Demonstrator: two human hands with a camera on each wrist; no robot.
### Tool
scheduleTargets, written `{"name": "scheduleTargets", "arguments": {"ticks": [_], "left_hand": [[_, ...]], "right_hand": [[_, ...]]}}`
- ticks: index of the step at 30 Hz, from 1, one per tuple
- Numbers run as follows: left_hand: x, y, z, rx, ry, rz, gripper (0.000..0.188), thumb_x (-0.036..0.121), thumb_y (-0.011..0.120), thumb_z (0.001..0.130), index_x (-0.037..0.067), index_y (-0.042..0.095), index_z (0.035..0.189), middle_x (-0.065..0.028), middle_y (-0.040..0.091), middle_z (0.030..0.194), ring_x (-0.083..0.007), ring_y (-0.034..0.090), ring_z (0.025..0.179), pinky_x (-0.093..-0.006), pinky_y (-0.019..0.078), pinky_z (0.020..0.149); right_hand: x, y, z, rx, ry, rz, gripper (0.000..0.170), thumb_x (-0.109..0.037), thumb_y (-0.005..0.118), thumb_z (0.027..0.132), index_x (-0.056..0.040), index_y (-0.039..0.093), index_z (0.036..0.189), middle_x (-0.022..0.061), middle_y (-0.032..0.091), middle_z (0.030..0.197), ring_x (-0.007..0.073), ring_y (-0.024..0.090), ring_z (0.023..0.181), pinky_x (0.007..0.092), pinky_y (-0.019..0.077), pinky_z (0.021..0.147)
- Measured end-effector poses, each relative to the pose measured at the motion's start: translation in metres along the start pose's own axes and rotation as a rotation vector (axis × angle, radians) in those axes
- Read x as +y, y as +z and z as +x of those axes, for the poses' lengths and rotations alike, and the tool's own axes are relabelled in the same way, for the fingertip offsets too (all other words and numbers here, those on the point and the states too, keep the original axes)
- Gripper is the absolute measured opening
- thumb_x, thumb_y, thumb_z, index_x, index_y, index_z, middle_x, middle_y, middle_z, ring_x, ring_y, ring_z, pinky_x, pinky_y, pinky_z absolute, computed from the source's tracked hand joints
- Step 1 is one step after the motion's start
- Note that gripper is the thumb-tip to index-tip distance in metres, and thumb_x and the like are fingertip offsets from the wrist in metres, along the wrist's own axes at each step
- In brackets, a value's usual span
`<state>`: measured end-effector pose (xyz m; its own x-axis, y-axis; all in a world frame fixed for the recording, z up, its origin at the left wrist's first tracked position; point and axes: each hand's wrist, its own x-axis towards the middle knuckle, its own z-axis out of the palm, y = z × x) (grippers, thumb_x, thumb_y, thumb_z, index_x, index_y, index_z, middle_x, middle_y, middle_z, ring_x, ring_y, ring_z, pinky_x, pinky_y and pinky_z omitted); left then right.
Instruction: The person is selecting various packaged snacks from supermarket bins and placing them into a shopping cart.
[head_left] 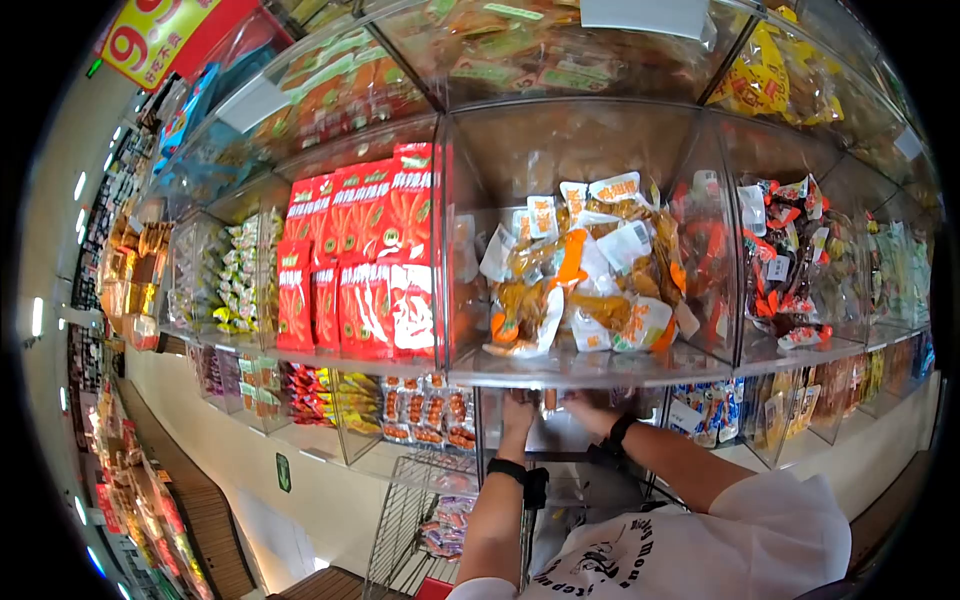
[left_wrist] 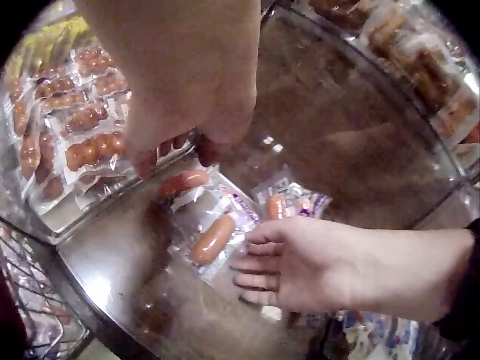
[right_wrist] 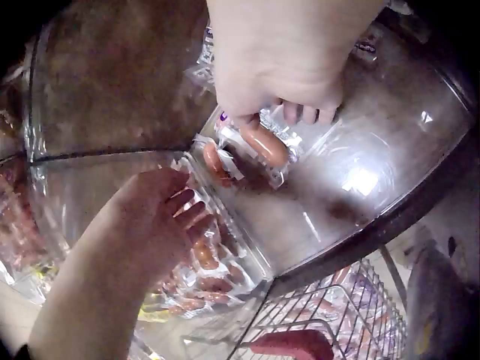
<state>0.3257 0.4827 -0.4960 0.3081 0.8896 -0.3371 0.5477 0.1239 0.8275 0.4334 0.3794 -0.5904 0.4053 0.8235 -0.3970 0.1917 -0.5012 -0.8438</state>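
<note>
Several sausages in clear packets lie on the floor of a clear bin. My left hand point(left_wrist: 187, 97) reaches in from above, its fingers beside the divider and near a reddish sausage packet point(left_wrist: 186, 180). Opposite it, my right hand point(left_wrist: 304, 262) is low over the bin floor with fingers extended towards a single plump sausage point(left_wrist: 212, 240). Another sausage packet point(left_wrist: 277, 205) lies behind the right hand. In the right wrist view, the right thumb overlaps the end of the sausage point(right_wrist: 264, 146). Both hands point(head_left: 518, 408) are partly hidden under the upper shelf in the head view.
Next to the bin, packed sausages point(left_wrist: 94, 150) fill a neighbouring compartment behind a clear divider point(right_wrist: 236, 229). A wire cart point(head_left: 400, 520) stands below the shelf edge. Overhead, the upper shelf holds red snack packets point(head_left: 365, 260) and bagged snacks point(head_left: 590, 270).
</note>
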Motion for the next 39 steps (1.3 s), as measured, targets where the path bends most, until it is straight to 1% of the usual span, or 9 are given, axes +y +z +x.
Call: {"name": "scheduleTargets", "arguments": {"ticks": [10,15,19,22,23,25,30,32,39], "left_hand": [[-0.133,0.045,0.032,-0.476,-0.163,-0.135,0.031,0.034,0.045,0.071,0.003,0.050,0.073,-0.0103,0.053,0.068,-0.0186,0.051,0.063,-0.0322,0.0399,0.058],[-0.069,0.027,0.018,-0.128,-0.060,-0.068,0.028,0.029,0.046,0.073,0.002,0.053,0.070,-0.0064,0.051,0.057,-0.0183,0.050,0.057,-0.0305,0.0401,0.056],[-0.146,0.053,0.059,-0.158,0.098,0.038,0.019,0.015,0.051,0.068,-0.001,0.051,0.078,-0.0125,0.054,0.073,-0.0220,0.052,0.066,-0.0321,0.0412,0.057],[-0.100,0.042,0.026,0.071,-0.240,0.026,0.045,0.018,0.054,0.064,0.001,0.037,0.102,-0.0216,0.041,0.097,-0.0316,0.044,0.088,-0.0363,0.0365,0.074],[-0.095,0.040,0.018,0.069,-0.375,0.054,0.055,0.023,0.056,0.062,0.002,0.031,0.106,-0.0224,0.034,0.103,-0.0341,0.041,0.091,-0.0368,0.0352,0.077],[-0.095,0.039,0.007,0.061,-0.519,0.130,0.063,0.027,0.059,0.060,0.000,0.028,0.107,-0.0225,0.032,0.106,-0.0338,0.040,0.092,-0.0360,0.0357,0.077],[-0.194,0.080,0.000,-0.125,-0.487,-0.137,0.034,0.020,0.055,0.064,-0.003,0.045,0.088,-0.0114,0.051,0.080,-0.0189,0.049,0.069,-0.0273,0.0414,0.054],[-0.215,0.086,0.001,-0.331,-0.529,-0.117,0.050,0.035,0.053,0.064,-0.001,0.045,0.097,-0.0191,0.049,0.096,-0.0266,0.046,0.093,-0.0321,0.0355,0.078],[-0.155,0.062,-0.022,-0.152,-0.509,-0.175,0.034,0.025,0.045,0.070,-0.001,0.049,0.093,-0.0184,0.049,0.097,-0.0290,0.044,0.094,-0.0315,0.0349,0.078]], "right_hand": [[-0.010,0.011,0.006,-0.216,-0.067,0.066,0.041,-0.039,0.041,0.072,-0.0072,0.045,0.097,0.0093,0.045,0.097,0.0191,0.042,0.088,0.0292,0.0333,0.075],[-0.041,0.012,0.005,-0.208,-0.071,0.154,0.035,-0.036,0.039,0.075,-0.0072,0.047,0.094,0.0089,0.047,0.094,0.0170,0.043,0.086,0.0285,0.0343,0.074],[-0.108,-0.011,0.003,-0.201,-0.054,0.137,0.032,-0.033,0.038,0.077,-0.0073,0.049,0.092,0.0085,0.048,0.092,0.0154,0.044,0.084,0.0280,0.0351,0.073],[-0.091,0.009,0.014,0.081,-0.101,-0.201,0.027,-0.029,0.045,0.072,-0.0051,0.050,0.082,0.0095,0.050,0.079,0.0202,0.045,0.076,0.0313,0.0358,0.067],[-0.072,0.025,0.021,0.203,-0.103,-0.290,0.026,-0.028,0.047,0.069,-0.0041,0.051,0.078,0.0102,0.050,0.075,0.0223,0.045,0.075,0.0326,0.0355,0.066],[-0.145,-0.001,0.007,-0.248,0.309,-0.382,0.035,-0.023,0.048,0.066,0.0017,0.047,0.091,0.0187,0.046,0.093,0.0317,0.040,0.093,0.0382,0.0303,0.080],[-0.078,0.054,0.031,0.156,-0.239,-0.674,0.031,-0.023,0.050,0.064,-0.0018,0.042,0.086,0.0190,0.047,0.075,0.0289,0.044,0.084,0.0372,0.0350,0.072],[-0.063,0.055,0.046,0.033,-0.143,-0.661,0.028,-0.022,0.047,0.067,-0.0024,0.043,0.087,0.0180,0.049,0.076,0.0275,0.047,0.080,0.0369,0.0359,0.071],[-0.055,0.022,0.041,-0.118,-0.035,-0.416,0.028,-0.025,0.043,0.071,-0.0013,0.046,0.085,0.0207,0.048,0.087,0.0324,0.047,0.082,0.0405,0.0362,0.067]]}}
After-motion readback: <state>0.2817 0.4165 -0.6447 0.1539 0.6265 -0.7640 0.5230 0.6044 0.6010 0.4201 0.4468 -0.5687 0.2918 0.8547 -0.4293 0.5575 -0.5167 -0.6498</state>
